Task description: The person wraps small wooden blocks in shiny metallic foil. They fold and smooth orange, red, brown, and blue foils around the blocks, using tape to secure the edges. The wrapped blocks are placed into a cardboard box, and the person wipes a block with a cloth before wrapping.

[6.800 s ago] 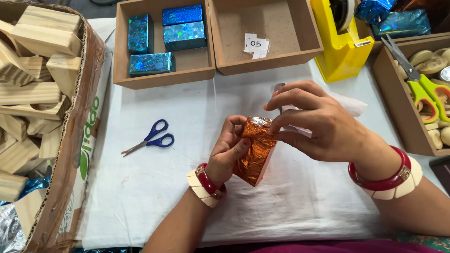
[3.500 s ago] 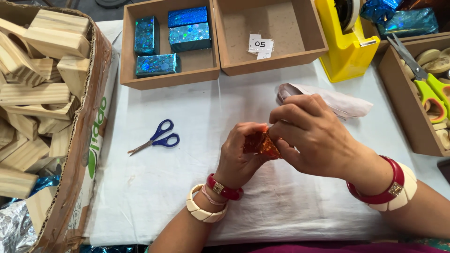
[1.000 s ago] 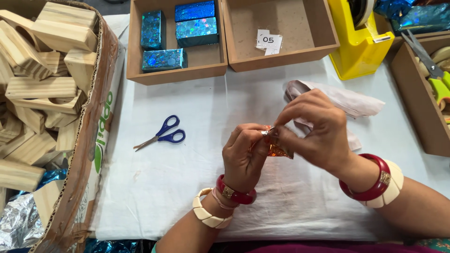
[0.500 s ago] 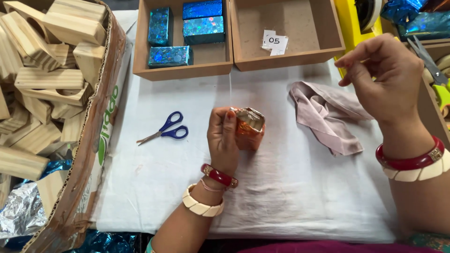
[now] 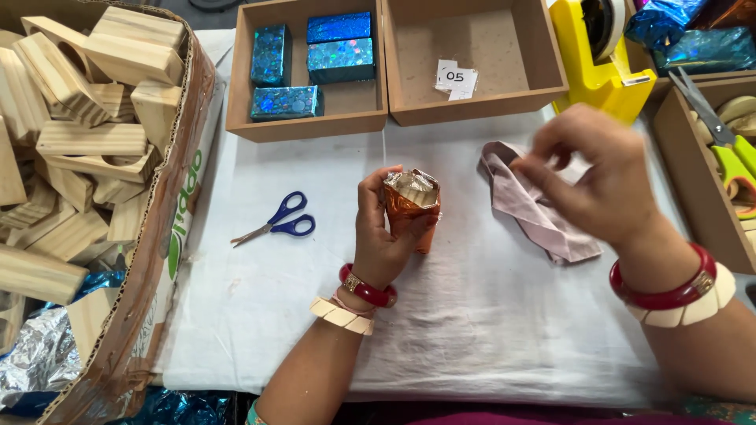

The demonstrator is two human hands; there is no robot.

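My left hand (image 5: 379, 236) grips a block wrapped in shiny orange foil (image 5: 412, 206), standing it upright on the white cloth with the folded foil end facing up. My right hand (image 5: 594, 181) is blurred in the air above a crumpled pale pink cloth (image 5: 528, 206), to the right of the block, fingers pinched together; whether anything is between them I cannot tell. Blue-handled scissors (image 5: 277, 223) lie to the left of my left hand.
A cardboard box of bare wooden blocks (image 5: 79, 134) lines the left side. A wooden tray (image 5: 303, 130) at the back holds three blue foil-wrapped blocks (image 5: 311, 61); beside it another tray (image 5: 480, 110) holds a paper slip. A yellow tape dispenser (image 5: 598, 59) and green-handled scissors (image 5: 724, 153) are at right.
My right hand left the orange block, reached up toward the tape dispenser, and has now come back down over the pink cloth. The left hand keeps holding the block upright.
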